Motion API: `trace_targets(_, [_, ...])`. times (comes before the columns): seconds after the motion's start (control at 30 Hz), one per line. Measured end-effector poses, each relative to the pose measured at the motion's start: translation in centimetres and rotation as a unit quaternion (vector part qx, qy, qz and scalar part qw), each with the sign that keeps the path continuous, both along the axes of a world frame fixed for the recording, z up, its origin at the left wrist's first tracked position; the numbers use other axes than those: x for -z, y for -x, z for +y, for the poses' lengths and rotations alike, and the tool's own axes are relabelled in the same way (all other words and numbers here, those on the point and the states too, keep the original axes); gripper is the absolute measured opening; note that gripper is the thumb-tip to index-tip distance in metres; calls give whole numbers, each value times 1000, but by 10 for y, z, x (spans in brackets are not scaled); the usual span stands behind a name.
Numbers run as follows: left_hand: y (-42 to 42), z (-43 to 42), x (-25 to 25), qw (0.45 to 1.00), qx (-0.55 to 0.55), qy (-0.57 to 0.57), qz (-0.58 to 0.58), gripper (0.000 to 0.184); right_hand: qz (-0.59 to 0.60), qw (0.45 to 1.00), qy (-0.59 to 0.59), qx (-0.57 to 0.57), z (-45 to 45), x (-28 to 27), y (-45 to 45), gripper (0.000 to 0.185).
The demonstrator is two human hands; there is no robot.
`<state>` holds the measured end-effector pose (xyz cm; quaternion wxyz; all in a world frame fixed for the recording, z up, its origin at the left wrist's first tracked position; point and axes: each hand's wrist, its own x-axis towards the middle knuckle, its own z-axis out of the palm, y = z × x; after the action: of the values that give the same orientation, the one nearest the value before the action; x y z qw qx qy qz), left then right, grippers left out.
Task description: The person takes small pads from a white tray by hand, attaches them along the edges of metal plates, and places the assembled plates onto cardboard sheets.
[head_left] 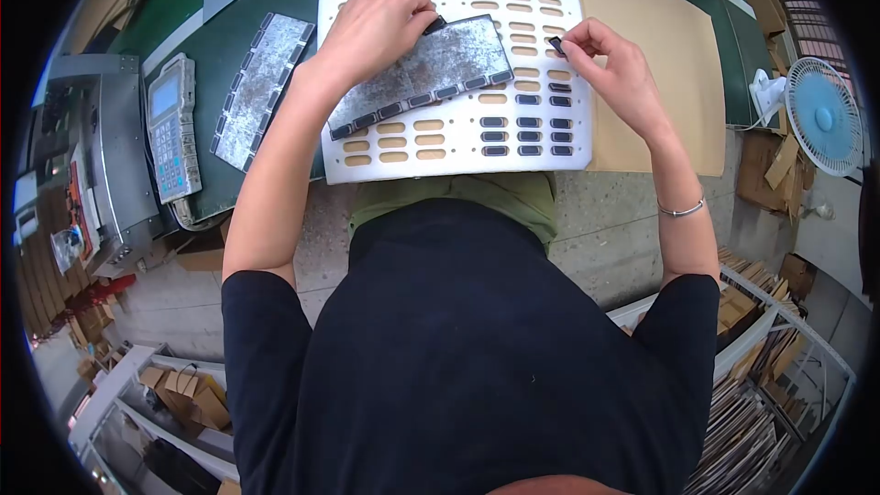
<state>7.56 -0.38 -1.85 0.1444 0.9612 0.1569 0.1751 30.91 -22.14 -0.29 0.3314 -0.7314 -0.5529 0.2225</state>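
Note:
A white slotted board (458,145) lies before me, with small black oval pieces (529,137) seated in several slots near its right front. Across it, at a slant, rests a grey metal plate (417,64) with black pieces along its edges. My left hand (380,23) is closed at the plate's far edge, its fingertips on a small black piece (434,26). Between thumb and fingers, my right hand (616,64) pinches another black oval piece (556,46), tilted over the right column of slots. I cannot tell whether that piece touches the board.
To the left lies a second metal plate (264,82) edged with black pieces, beside a grey keypad device with a screen (171,128). Brown cardboard (655,82) spreads under the board's right side. A blue-and-white fan (823,116) stands at the far right.

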Motion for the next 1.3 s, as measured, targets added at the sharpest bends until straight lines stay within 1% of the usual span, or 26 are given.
trace_targets(0.03, [0, 4, 3, 1000, 4, -11, 29, 20, 7, 1000, -4, -5, 5, -1, 4, 16])
trace_targets(0.13, [4, 4, 8, 1000, 4, -26, 1, 18, 28, 999, -9, -19, 18, -4, 15, 17])
trace_targets(0.23, [12, 2, 11, 996, -55, -39, -53, 19, 67, 997, -18, -23, 36, -1, 26, 19])
trace_targets(0.33, [14, -15, 7, 997, -54, -8, -49, 22, 93, 995, -3, -22, 55, 2, 35, 21])
trace_targets(0.43, [14, -22, 16, 995, -66, 1, -73, 23, 109, 994, 10, -20, 69, 12, 39, 23])
trace_targets(0.53, [16, -23, 20, 993, -72, -4, -95, 18, 63, 997, 36, -18, 75, 13, 45, 19])
trace_targets(0.63, [18, -24, 25, 990, -80, -6, -115, 16, -73, 995, -60, -27, 80, 18, 57, 14])
trace_targets(0.67, [18, -25, 26, 989, -81, -5, -121, 16, -152, 981, -111, -49, 83, 21, 59, 12])
trace_targets(0.73, [19, -26, 27, 989, -87, -5, -123, 16, -303, 926, -208, -92, 85, 29, 63, 9])
trace_targets(0.77, [19, -27, 27, 988, -90, -6, -124, 16, -316, 918, -213, -107, 85, 35, 65, 9])
trace_targets(0.87, [21, -30, 27, 987, -98, 4, -123, 16, -291, 924, -221, -111, 82, 38, 64, 11])
trace_targets(0.97, [21, -30, 27, 987, -112, 11, -117, 16, -238, 944, -201, -107, 85, 35, 61, 15])
trace_targets(1.07, [20, -31, 29, 986, -118, 13, -118, 16, -220, 950, -185, -124, 86, 34, 57, 16])
trace_targets(1.17, [22, -31, 27, 987, -107, 12, -117, 16, -198, 955, -176, -135, 87, 34, 54, 12])
trace_targets(1.3, [23, -30, 27, 988, -104, 5, -115, 16, -190, 957, -177, -132, 86, 34, 54, 13])
